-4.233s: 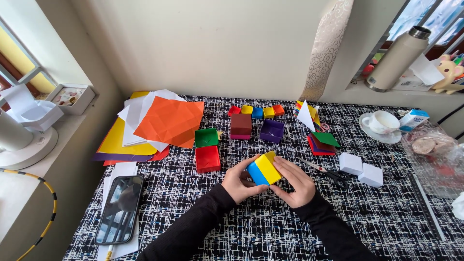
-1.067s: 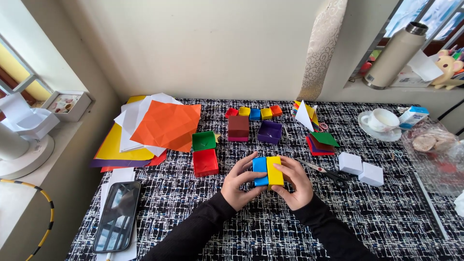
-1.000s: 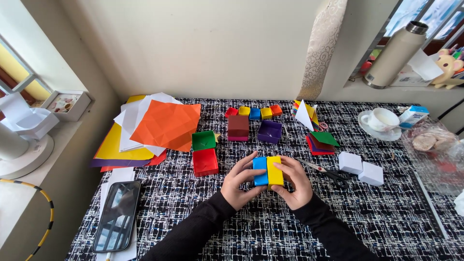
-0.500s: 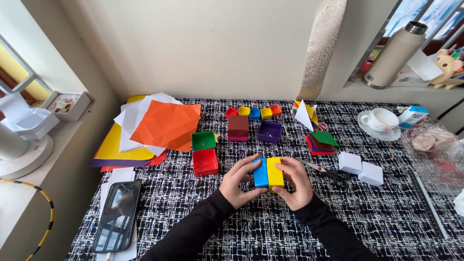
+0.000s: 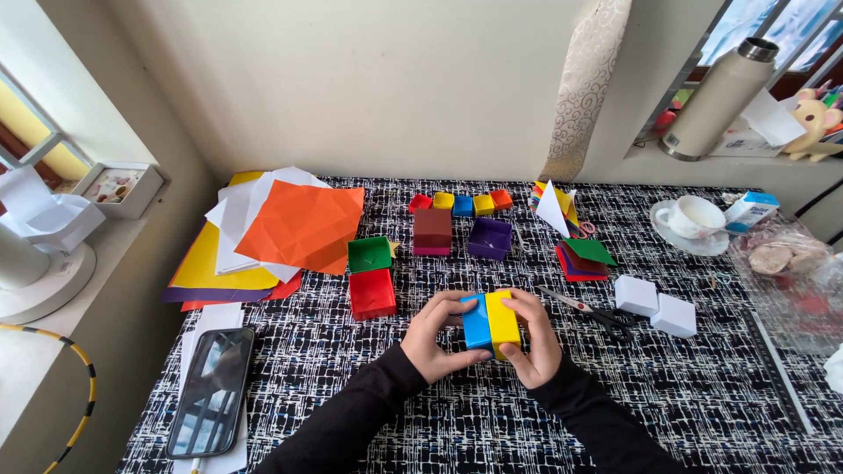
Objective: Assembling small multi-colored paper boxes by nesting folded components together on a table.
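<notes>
Between the left hand (image 5: 436, 335) and right hand (image 5: 533, 338), 1 blue-and-yellow paper cube (image 5: 490, 321) sits clasped on both sides.

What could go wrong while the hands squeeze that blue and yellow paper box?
The left hand and right hand grip the blue and yellow paper box from both sides, so pressing too hard might crumple it. The scissors lie open just right of the right hand and could perhaps poke it. A swinging elbow might knock the phone near the table edge.
</notes>
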